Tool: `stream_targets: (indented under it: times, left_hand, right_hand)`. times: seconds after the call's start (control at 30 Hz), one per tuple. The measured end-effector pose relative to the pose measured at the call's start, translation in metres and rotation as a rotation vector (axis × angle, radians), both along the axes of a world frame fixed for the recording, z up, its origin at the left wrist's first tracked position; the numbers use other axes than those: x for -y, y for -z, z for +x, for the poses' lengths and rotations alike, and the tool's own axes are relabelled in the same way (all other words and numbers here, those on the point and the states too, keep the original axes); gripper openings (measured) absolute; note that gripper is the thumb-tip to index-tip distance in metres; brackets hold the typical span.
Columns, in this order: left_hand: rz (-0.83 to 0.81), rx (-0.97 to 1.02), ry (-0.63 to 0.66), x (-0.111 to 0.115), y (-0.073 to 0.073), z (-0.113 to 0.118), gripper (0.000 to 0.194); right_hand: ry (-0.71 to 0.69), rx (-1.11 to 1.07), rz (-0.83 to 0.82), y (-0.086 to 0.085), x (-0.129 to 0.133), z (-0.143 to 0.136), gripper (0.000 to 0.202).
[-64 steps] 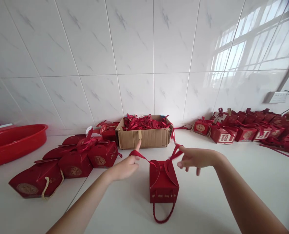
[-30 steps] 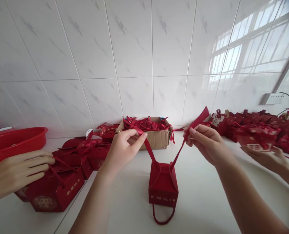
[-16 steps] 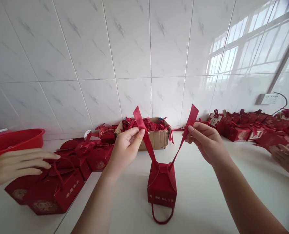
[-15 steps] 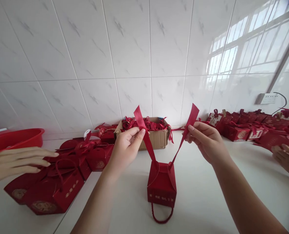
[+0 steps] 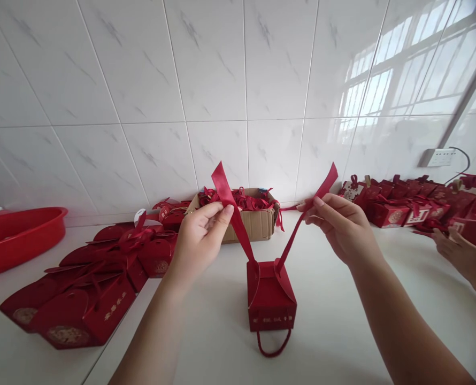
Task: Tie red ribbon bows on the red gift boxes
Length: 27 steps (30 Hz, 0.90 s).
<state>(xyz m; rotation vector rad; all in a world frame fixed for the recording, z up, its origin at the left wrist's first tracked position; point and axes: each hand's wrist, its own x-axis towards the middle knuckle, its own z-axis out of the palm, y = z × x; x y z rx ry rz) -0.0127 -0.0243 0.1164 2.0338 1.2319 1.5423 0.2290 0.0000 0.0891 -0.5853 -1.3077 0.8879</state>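
The small red box (image 5: 272,299) sits upright on the white surface (image 5: 322,321), between the two hands and lower than both, toward the surface's near edge, which is out of view. From its closed top a red ribbon (image 5: 242,235) rises as two lengths that spread into a V. The left length slants up toward the left and the far edge, nearly straight; the right one slants up and to the right, with a slight bend. The left hand (image 5: 200,235) pinches its length between thumb and fingers, and the right hand (image 5: 344,227) grips the other the same way; a free tail sticks up past each pinch. The hands are about level and about equally far from the box top, so neither is plainly nearer. The box's cord handle (image 5: 274,355) lies looped on the near side. Behind the ribbon, by the far edge along the wall (image 5: 214,80), stands a carton (image 5: 258,224) of ribbons. A co-worker's hand (image 5: 462,259) is at the right, beside more red boxes (image 5: 388,214).
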Motion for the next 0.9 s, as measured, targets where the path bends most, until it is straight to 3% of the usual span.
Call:
stream_targets:
  times: [0.13,0.33,0.57,0.73,0.9]
  left_hand:
    - [0.002,0.047,0.005,0.002,-0.002,-0.001,0.029]
    - [-0.055,0.108,0.112,0.002,-0.004,0.001,0.029]
    - [-0.085,0.047,0.289,0.0,0.002,0.009,0.028]
    - [-0.122,-0.039,0.268,0.003,0.005,0.015,0.03]
    - [-0.125,-0.042,0.261,0.003,0.004,0.015,0.028]
  right_hand:
    - [0.047,-0.007,-0.007,0.001,-0.002,-0.001,0.012]
    - [-0.087,-0.07,-0.062,0.003,-0.001,-0.01,0.012]
    - [-0.11,0.05,-0.125,-0.007,0.0,-0.044,0.014]
    - [-0.245,0.23,-0.017,-0.014,0.005,-0.061,0.016]
    - [-0.339,0.247,0.042,-0.008,0.007,-0.06,0.014]
